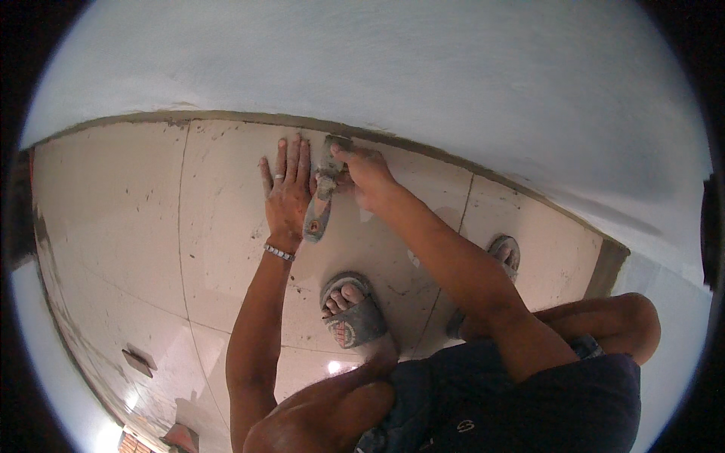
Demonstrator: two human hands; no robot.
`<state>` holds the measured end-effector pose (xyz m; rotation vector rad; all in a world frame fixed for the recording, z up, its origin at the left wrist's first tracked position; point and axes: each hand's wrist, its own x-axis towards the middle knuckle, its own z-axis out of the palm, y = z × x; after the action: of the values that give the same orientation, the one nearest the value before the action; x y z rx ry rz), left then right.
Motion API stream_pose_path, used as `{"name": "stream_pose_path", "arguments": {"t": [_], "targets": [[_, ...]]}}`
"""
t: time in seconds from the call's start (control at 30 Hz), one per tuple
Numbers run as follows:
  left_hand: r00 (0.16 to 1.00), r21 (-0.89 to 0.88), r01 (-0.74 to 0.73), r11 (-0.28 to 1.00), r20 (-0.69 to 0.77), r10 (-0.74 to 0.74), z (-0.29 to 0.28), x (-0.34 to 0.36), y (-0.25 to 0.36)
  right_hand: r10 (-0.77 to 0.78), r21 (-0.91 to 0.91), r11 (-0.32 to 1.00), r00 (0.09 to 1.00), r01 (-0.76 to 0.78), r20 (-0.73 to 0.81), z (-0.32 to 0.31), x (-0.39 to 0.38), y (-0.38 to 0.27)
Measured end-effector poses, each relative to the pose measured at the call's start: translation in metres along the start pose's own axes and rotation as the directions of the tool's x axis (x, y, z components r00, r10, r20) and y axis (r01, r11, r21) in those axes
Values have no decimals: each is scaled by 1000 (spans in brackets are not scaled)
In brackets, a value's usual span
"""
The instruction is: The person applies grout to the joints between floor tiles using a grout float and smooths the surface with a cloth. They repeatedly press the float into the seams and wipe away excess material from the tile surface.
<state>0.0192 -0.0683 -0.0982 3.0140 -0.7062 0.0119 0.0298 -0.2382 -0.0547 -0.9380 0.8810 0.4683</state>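
My left hand [288, 200] lies flat on the pale floor tiles [234, 170], fingers spread towards the wall, with a ring and a bracelet on it. Close beside it, my right hand [368, 175] grips a putty knife [316, 220] around its neck and blade. The knife's handle points back towards me, and grey mortar coats the blade. The blade end is near the grey mortar strip [302, 122] along the foot of the wall; whether they touch I cannot tell. My right fingers partly hide the blade.
A pale blue-white wall [393, 60] rises in front. My sandalled feet stand on the tiles, one grey sandal [362, 321] behind the hands. A small dark flat piece [138, 361] and a reddish-brown object [181, 436] lie at the lower left. Mortar specks dot the floor.
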Motion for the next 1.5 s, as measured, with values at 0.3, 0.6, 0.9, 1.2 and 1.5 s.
{"name": "stream_pose_path", "arguments": {"t": [0.3, 0.6, 0.9, 1.2, 1.5], "targets": [[998, -132, -8, 991, 55, 15, -20, 2, 24, 21, -38, 999, 989, -26, -144, -49, -9, 8], [996, -154, -67, 986, 48, 76, -16, 1, 38, -29, 31, 999, 999, 30, -33, -59, -12, -5], [983, -107, 120, 987, -125, -133, 10, 5, 29, -38, -173, 984, 999, 32, -28, -22, 3, -1], [984, -175, 119, 977, -107, -139, 5, 3, 32, -66, -76, 995, 997, 67, 28, -24, 4, -4], [988, -193, -142, 971, 26, 150, -18, 11, 68, -93, 93, 991, 992, 101, -86, -108, -38, 0]]}}
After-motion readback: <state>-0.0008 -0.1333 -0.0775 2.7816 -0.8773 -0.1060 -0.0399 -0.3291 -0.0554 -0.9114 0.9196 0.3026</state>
